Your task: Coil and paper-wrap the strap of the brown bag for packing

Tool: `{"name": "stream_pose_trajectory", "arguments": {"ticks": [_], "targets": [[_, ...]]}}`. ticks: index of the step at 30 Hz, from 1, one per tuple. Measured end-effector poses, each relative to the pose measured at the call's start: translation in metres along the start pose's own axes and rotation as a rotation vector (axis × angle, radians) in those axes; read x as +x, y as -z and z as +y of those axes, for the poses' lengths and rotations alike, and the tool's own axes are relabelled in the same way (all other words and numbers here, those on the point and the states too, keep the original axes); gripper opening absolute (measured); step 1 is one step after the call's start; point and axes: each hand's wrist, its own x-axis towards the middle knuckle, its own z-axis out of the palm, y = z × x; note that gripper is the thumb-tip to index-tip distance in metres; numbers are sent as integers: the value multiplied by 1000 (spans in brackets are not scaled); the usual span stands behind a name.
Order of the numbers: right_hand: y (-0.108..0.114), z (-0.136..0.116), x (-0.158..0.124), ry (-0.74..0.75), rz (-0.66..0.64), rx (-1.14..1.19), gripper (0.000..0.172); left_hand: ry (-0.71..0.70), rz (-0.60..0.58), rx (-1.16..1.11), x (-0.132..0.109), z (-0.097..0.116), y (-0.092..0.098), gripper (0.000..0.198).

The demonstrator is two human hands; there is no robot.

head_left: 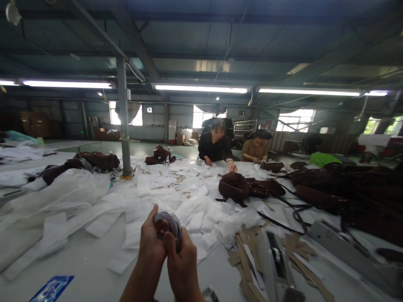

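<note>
My left hand and my right hand are pressed together low in the middle of the view, above a white table. Both are closed on a small round greyish object with a shiny rim, perhaps a roll of tape. My left thumb lies over its top and my right thumb presses its front. White paper strips lie scattered on the table just beyond my hands.
Across the table two people handle dark brown bags. More brown bags and straps pile up at right. Brown cardboard strips and a grey metal tool lie near right. A steel post stands left of centre. A blue packet lies bottom left.
</note>
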Motion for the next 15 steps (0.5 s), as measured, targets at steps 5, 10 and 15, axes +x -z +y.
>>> {"name": "stream_pose_trajectory", "arguments": {"ticks": [5, 10, 15], "targets": [[27, 32, 0, 20, -17, -404, 31, -70, -129, 235, 3, -24, 24, 30], [61, 35, 4, 263, -428, -955, 16, -113, -610, 1056, 0, -4, 34, 46], [65, -6, 9, 218, -443, -676, 24, -144, -623, 902, -20, 5, 17, 33]]}}
